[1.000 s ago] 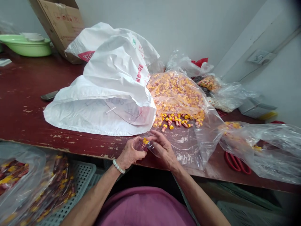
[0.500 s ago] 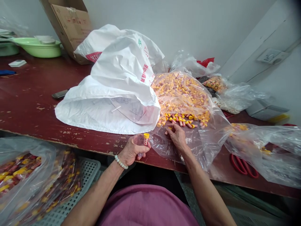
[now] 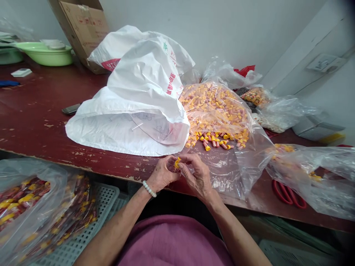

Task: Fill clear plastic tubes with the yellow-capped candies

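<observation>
Near the table's front edge, my left hand [image 3: 163, 173] is wrapped round a small clear tube [image 3: 172, 163]. My right hand [image 3: 195, 171] meets it there, thumb and forefinger pinching a small yellow-capped piece [image 3: 177, 162] at the tube. A clear plastic bag [image 3: 222, 101] full of yellow-capped red-and-white pieces lies behind my right hand, with several loose pieces [image 3: 215, 140] at its mouth. The white woven sack [image 3: 124, 133] spreads open behind my left hand, holding a clear plastic sheet or bag.
Red-handled scissors [image 3: 288, 194] lie at the right beside another clear bag [image 3: 316, 177]. At the lower left, filled clear bags [image 3: 52, 221] rest on a pale basket [image 3: 107, 199]. A phone [image 3: 71, 109], green basin [image 3: 47, 54] and cardboard box [image 3: 85, 31] stand farther back.
My right hand has moved left from the loose pieces to my left hand, bringing a yellow-capped piece. The tube in my left hand has shifted slightly and is now partly covered by fingers.
</observation>
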{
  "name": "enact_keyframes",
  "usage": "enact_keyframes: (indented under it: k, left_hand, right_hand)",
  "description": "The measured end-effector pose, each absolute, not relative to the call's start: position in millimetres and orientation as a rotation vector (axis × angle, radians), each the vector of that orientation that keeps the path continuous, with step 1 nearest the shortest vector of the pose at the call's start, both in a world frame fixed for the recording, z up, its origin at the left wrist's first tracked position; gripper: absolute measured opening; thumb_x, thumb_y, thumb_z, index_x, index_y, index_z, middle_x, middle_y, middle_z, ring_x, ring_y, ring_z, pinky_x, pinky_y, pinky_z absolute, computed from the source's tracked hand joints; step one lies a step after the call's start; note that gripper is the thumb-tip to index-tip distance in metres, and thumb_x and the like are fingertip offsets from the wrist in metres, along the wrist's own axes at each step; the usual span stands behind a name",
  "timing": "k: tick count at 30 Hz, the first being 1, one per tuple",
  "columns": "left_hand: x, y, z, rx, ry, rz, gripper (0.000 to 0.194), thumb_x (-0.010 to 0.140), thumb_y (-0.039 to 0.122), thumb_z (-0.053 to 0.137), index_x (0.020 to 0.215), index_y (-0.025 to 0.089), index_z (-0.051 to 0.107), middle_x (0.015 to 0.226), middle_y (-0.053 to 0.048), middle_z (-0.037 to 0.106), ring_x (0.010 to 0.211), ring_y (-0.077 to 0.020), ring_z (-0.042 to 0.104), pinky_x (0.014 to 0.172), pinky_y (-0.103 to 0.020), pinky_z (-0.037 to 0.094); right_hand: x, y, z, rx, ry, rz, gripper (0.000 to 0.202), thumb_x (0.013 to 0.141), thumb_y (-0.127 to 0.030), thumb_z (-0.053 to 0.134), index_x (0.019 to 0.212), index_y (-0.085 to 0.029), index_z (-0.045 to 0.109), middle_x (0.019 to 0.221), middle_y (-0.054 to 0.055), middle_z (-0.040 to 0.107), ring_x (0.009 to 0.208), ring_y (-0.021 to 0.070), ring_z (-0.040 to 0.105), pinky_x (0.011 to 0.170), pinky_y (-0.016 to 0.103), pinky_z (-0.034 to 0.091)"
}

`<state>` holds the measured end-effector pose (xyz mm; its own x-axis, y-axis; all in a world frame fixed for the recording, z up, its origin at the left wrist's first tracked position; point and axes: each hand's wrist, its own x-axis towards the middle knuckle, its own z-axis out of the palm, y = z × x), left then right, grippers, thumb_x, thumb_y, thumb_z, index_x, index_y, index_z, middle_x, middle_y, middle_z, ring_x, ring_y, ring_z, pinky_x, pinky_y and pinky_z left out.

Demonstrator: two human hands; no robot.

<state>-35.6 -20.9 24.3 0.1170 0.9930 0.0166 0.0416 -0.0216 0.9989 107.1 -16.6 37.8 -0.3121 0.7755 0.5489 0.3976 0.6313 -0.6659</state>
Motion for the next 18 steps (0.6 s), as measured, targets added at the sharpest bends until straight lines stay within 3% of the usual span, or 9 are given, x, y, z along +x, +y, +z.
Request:
enact_keyframes:
  k: [6,8,12,14,18]
  left_hand:
    - [-38.4,-19.5,16.8,1.409,1.173,1.117,0.022,0.055,0.017,0.071,0.07,0.012,0.055,0.068,0.001,0.058,0.063,-0.0097,0.048,0.06,-0.021,0.042]
    - [-40.1,-18.2,14.1,1.304,1.167,1.136,0.026,0.054,0.015,0.07,0.075,0.013,0.055,0.069,0.002,0.058,0.062,-0.009,0.05,0.058,-0.021,0.042]
    - [-47.2,-16.4,14.3,1.13,1.222,1.061,0.035,0.057,0.017,0.065,0.089,0.015,0.053,0.072,0.004,0.059,0.047,-0.0053,0.046,0.039,-0.017,0.034]
    - [-50.6,-17.8,16.8,1.104,1.235,1.009,0.035,0.058,0.019,0.065,0.09,0.016,0.051,0.073,0.003,0.059,0.042,-0.0047,0.044,0.032,-0.016,0.028]
    - [-51.1,-22.6,20.6,1.066,1.209,0.999,0.037,0.057,0.019,0.065,0.091,0.016,0.05,0.073,0.003,0.059,0.041,-0.0045,0.043,0.03,-0.015,0.027]
  right_hand:
    - [103.0,-39.6,40.2,-0.959,-2.128,0.398,0.037,0.087,-0.022,0.047,0.124,-0.024,0.049,0.104,0.004,0.063,0.099,0.0218,0.051,0.091,0.042,0.037]
    - [105.0,-34.3,36.9,-0.946,-2.117,0.453,0.039,0.087,-0.024,0.047,0.125,-0.024,0.047,0.106,0.005,0.062,0.102,0.0214,0.051,0.092,0.041,0.038]
    - [132.6,16.4,17.4,-1.164,-1.837,0.351,0.026,0.09,-0.027,0.042,0.113,-0.022,0.055,0.109,0.008,0.058,0.102,0.0203,0.052,0.088,0.039,0.043]
    - [155.4,51.1,3.5,-1.398,-1.767,0.111,0.025,0.084,-0.031,0.052,0.104,-0.018,0.061,0.107,0.012,0.058,0.105,0.0257,0.049,0.092,0.046,0.039]
    - [188.1,88.4,-12.7,-1.593,-1.74,0.071,0.019,0.08,-0.028,0.054,0.09,-0.016,0.065,0.092,0.012,0.062,0.091,0.0252,0.054,0.086,0.046,0.042]
